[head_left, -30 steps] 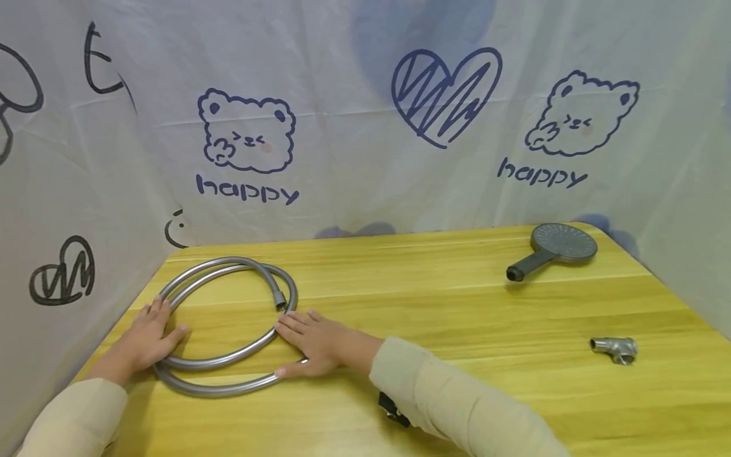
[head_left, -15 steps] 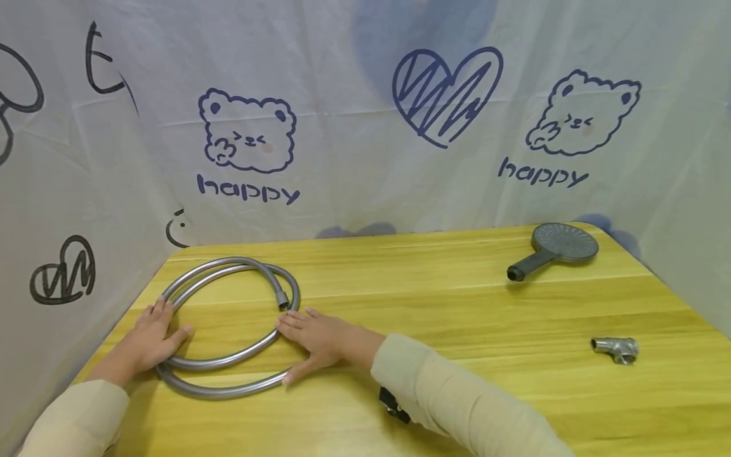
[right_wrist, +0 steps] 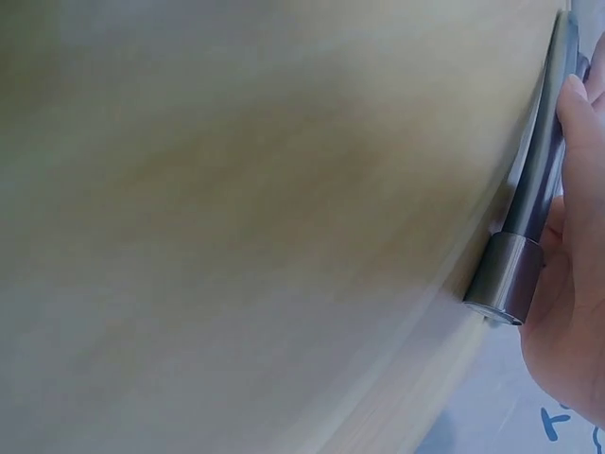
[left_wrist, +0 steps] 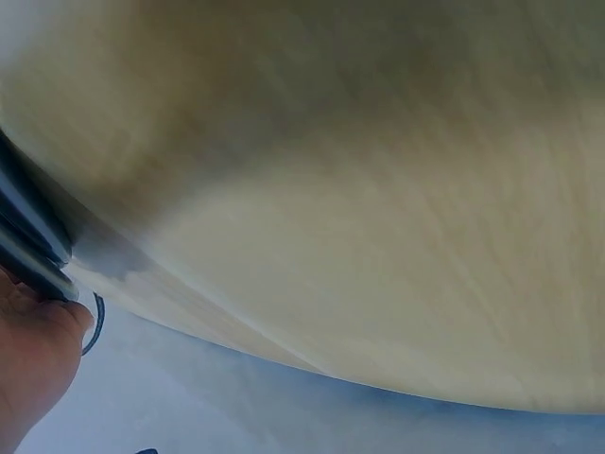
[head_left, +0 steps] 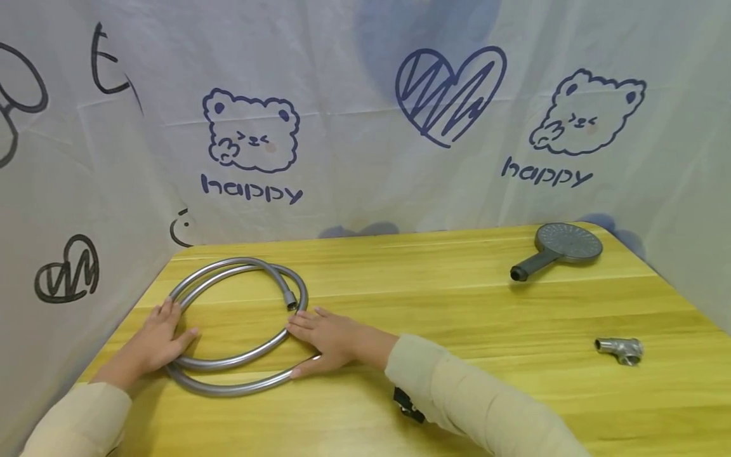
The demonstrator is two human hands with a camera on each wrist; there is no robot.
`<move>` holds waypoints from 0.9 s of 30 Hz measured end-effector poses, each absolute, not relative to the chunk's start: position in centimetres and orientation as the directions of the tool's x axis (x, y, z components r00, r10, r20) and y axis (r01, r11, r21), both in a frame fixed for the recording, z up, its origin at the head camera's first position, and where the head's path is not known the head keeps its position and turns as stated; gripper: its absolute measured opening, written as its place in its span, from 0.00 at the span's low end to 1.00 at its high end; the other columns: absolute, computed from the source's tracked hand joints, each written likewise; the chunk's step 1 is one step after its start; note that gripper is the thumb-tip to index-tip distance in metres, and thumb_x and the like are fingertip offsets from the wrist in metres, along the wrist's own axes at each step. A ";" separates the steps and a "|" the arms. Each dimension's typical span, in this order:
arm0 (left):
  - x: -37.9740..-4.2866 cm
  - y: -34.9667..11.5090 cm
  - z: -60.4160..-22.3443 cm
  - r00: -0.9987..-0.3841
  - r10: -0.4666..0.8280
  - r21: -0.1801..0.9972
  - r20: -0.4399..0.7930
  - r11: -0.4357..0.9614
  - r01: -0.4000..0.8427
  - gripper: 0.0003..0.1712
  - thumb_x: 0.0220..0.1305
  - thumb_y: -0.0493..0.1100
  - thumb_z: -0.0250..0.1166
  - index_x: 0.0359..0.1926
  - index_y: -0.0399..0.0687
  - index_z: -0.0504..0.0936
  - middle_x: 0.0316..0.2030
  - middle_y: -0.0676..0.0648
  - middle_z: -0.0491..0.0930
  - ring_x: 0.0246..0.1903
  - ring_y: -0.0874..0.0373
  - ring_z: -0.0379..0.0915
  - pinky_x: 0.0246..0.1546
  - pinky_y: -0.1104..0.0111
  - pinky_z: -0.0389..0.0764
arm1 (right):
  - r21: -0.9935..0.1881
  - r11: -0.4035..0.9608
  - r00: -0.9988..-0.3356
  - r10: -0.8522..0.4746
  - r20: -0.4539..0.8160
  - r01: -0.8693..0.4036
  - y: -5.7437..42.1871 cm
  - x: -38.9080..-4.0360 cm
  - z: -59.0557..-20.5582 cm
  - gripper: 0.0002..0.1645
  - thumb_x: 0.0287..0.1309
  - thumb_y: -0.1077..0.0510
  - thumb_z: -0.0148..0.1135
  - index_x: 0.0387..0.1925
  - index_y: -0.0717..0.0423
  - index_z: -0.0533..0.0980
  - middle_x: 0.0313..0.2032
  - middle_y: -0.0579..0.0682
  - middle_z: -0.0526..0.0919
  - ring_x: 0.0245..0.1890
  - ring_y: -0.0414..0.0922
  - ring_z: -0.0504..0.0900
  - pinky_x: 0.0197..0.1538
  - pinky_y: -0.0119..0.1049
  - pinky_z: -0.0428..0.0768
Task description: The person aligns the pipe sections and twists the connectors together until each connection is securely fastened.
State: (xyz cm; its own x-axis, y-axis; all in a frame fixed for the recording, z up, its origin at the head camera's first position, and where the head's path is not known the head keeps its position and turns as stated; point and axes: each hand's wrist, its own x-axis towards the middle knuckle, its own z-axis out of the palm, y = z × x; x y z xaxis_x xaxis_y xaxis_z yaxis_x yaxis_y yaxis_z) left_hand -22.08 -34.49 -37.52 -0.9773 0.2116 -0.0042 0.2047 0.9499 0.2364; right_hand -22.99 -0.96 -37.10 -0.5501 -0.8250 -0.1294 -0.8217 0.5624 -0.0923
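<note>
A grey shower hose (head_left: 211, 388) lies in loose loops on the left part of the wooden table. Its left side passes under my left hand (head_left: 154, 343), whose fingers lie fairly straight over it with the thumb spread inside the coil. My right hand (head_left: 331, 343) rests flat against the coil's right side, fingertips on the upper loop and thumb on the lower one. One hose end with a connector (head_left: 292, 303) points toward me, just above the right fingertips. Under the right palm is the other end's metal nut (right_wrist: 506, 279), seen in the right wrist view.
A dark grey shower head (head_left: 565, 242) lies at the table's back right, handle toward the middle. Nearer on the right is a small metal tee fitting (head_left: 621, 349). White printed cloth (head_left: 348, 158) stands behind the yellow wooden table (head_left: 434, 292) and along both sides.
The hose coil and both hands have shifted slightly to the right. My right thumb lifted off the lower loop's line a little, then returned onto it. The shower head and fitting stay put.
</note>
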 end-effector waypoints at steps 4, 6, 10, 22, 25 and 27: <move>-22.0 -34.3 -37.5 -0.976 0.218 0.233 0.002 0.949 0.213 0.46 0.69 0.56 0.46 0.61 0.11 0.47 0.61 0.13 0.40 0.59 0.17 0.38 0.58 0.34 0.48 | -0.090 0.560 -0.548 -0.827 -0.123 -0.824 -0.7 -22.9 -37.1 0.49 0.59 0.30 0.45 0.72 0.53 0.47 0.72 0.50 0.47 0.73 0.45 0.44 0.73 0.42 0.42; -21.9 -34.2 -37.5 -0.976 0.219 0.233 0.002 0.949 0.213 0.46 0.69 0.56 0.46 0.61 0.11 0.47 0.61 0.13 0.40 0.59 0.17 0.38 0.58 0.34 0.48 | -0.083 0.558 -0.547 -0.828 -0.125 -0.825 -0.5 -22.9 -37.2 0.49 0.60 0.30 0.44 0.72 0.53 0.47 0.72 0.49 0.47 0.73 0.45 0.44 0.73 0.41 0.42; -21.8 -34.1 -37.5 -0.976 0.217 0.242 -0.009 0.948 0.208 0.47 0.69 0.56 0.47 0.62 0.12 0.46 0.62 0.13 0.39 0.60 0.18 0.37 0.58 0.34 0.47 | -0.083 0.558 -0.547 -0.828 -0.125 -0.826 -0.3 -22.9 -37.4 0.49 0.60 0.30 0.44 0.72 0.53 0.46 0.73 0.49 0.46 0.73 0.45 0.44 0.73 0.42 0.42; -21.5 -33.6 -37.4 -0.973 0.229 0.278 -0.025 0.936 0.213 0.47 0.69 0.56 0.47 0.62 0.12 0.45 0.62 0.14 0.36 0.61 0.19 0.34 0.58 0.34 0.46 | -0.087 0.561 -0.548 -0.826 -0.133 -0.823 0.4 -22.6 -37.4 0.49 0.61 0.30 0.42 0.72 0.53 0.44 0.73 0.50 0.45 0.73 0.45 0.43 0.73 0.40 0.42; -21.5 -33.5 -37.5 -0.972 0.233 0.279 -0.022 0.935 0.218 0.47 0.69 0.56 0.47 0.62 0.11 0.46 0.62 0.14 0.37 0.61 0.18 0.34 0.58 0.33 0.46 | -0.078 0.559 -0.546 -0.827 -0.135 -0.826 0.6 -22.6 -37.5 0.49 0.61 0.30 0.42 0.72 0.53 0.44 0.73 0.50 0.45 0.73 0.45 0.43 0.73 0.41 0.43; -21.4 -33.4 -37.6 -0.971 0.238 0.278 -0.019 0.934 0.223 0.47 0.69 0.55 0.48 0.61 0.11 0.46 0.62 0.14 0.37 0.61 0.18 0.34 0.58 0.33 0.46 | -0.074 0.558 -0.546 -0.827 -0.137 -0.827 0.8 -22.5 -37.5 0.49 0.61 0.30 0.42 0.72 0.53 0.45 0.73 0.50 0.46 0.73 0.45 0.44 0.73 0.41 0.43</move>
State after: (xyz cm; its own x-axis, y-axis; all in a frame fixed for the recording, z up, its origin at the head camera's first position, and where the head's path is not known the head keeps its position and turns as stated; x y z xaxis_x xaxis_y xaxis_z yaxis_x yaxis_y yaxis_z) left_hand -21.43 -33.39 -37.59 -0.9712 0.2376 -0.0191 0.2231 0.9345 0.2775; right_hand -22.53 0.76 -37.55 -0.5455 -0.8269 -0.1366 -0.8267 0.5577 -0.0745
